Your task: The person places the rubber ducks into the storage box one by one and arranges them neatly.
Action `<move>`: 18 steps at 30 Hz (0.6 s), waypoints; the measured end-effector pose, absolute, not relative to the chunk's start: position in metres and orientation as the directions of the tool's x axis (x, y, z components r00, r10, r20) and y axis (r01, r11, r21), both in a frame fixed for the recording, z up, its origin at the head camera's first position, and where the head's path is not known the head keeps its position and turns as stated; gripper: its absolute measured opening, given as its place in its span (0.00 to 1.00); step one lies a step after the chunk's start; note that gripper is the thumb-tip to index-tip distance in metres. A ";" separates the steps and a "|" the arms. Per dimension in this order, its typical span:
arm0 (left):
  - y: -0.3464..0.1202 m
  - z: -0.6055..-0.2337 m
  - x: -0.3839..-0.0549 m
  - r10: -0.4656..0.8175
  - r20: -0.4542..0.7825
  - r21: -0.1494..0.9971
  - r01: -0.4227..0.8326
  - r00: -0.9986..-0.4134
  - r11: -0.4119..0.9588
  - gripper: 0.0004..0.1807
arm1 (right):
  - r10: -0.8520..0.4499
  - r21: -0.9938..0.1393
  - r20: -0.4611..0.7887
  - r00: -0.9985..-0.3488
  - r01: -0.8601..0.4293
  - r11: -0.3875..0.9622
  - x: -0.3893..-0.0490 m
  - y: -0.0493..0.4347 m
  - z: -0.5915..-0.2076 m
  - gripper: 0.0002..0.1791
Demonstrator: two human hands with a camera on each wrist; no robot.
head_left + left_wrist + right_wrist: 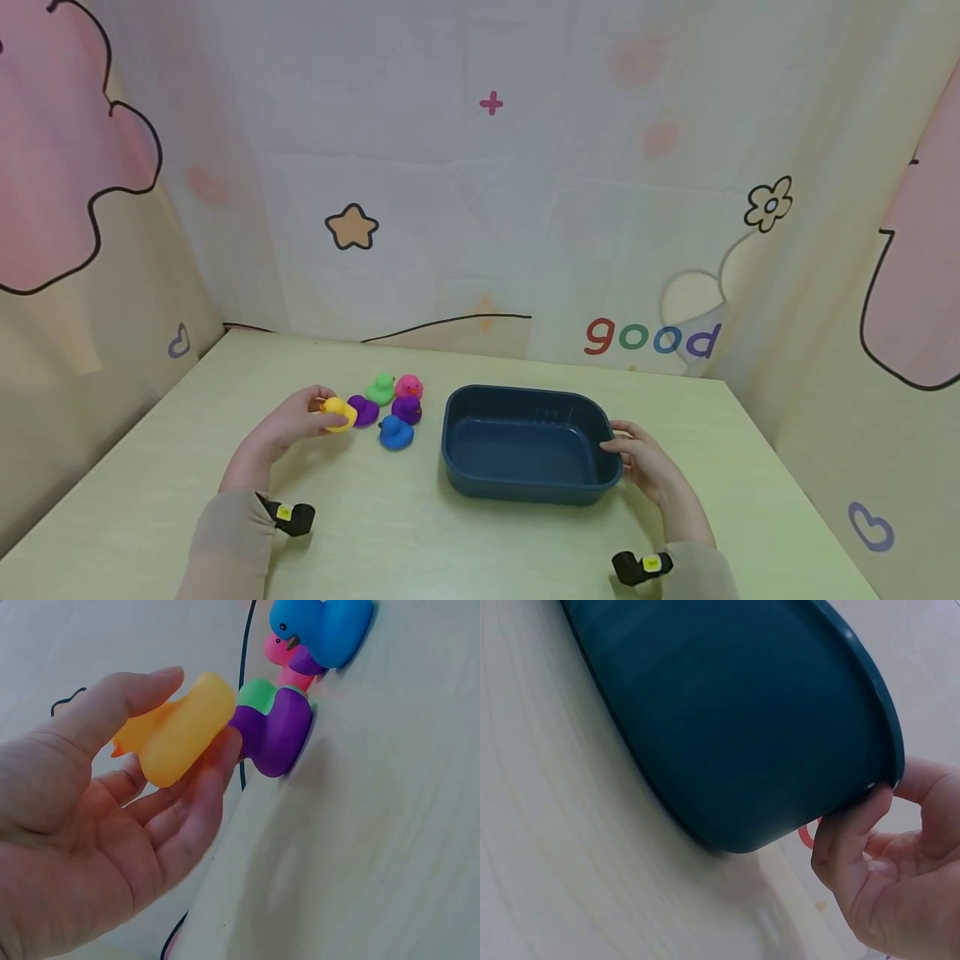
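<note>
A yellow toy duck (339, 414) is pinched between the thumb and fingers of my left hand (296, 419), just above the table. In the left wrist view the duck (191, 735) is seen from underneath, close beside a purple duck (281, 735). At the right end of a dark blue plastic basin (525, 490), my right hand (651, 467) grips the rim, its thumb over the edge. The right wrist view shows the basin's outer wall (742, 727) and the right hand (892, 870) at its rim. No ducks are seen inside the basin.
Left of the basin several toy ducks stand close together: a green one (381, 389), a pink one (409, 387), a blue one (396, 433) and two purple ones (363, 411). A printed curtain (420, 275) hangs behind the pale wooden table (390, 533).
</note>
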State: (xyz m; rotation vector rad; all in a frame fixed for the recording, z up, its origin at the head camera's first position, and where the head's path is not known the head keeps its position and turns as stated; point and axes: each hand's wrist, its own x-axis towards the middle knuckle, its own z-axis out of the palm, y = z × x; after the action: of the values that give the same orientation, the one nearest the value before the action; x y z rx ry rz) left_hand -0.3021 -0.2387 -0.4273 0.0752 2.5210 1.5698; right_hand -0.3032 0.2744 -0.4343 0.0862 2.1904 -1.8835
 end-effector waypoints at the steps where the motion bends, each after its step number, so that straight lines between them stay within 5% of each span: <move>1: -0.239 -0.428 -0.302 0.138 -0.119 0.890 -0.044 -0.983 0.454 0.29 | -0.117 -0.965 -0.227 -0.967 0.207 0.161 -0.303 0.274 -0.434 0.30; 18: -0.232 -0.443 -0.307 0.088 -0.215 0.791 -0.120 -0.973 0.600 0.28 | -0.133 -0.965 -0.235 -0.963 0.215 0.148 -0.303 0.274 -0.432 0.30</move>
State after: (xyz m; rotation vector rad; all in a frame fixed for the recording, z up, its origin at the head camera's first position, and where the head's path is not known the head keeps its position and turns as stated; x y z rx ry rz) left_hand -0.3067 -0.2321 -0.4428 -0.0265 2.5968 1.3089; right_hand -0.3027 0.2739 -0.4317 0.0795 2.1625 -1.8914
